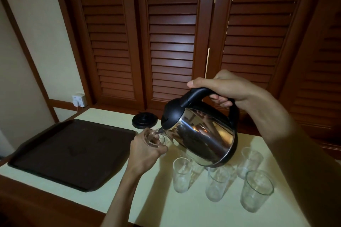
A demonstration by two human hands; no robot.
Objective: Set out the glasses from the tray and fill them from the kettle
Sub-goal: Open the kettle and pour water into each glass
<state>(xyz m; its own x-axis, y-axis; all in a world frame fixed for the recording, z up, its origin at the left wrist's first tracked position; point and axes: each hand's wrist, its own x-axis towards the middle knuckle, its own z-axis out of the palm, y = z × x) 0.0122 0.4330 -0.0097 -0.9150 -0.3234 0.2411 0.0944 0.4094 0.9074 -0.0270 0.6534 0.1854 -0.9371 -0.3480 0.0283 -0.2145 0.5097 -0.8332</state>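
My right hand (221, 86) grips the black handle of a steel kettle (203, 134), which is tilted to the left with its spout over a clear glass (155, 139). My left hand (145, 151) holds that glass just above the pale counter (129, 199). Whether water is flowing is too dim to tell. Several clear glasses stand upright on the counter below the kettle, among them one at the front left (181, 177), one in the middle (217, 184) and one at the right (256, 192). The brown tray (70, 153) lies at the left with nothing on it.
The kettle's black round base (144, 120) sits at the back of the counter. A wall socket (79, 100) is at the back left. Dark wooden louvred doors (171, 42) rise behind the counter. A dark wood edge (46, 206) borders the counter's front.
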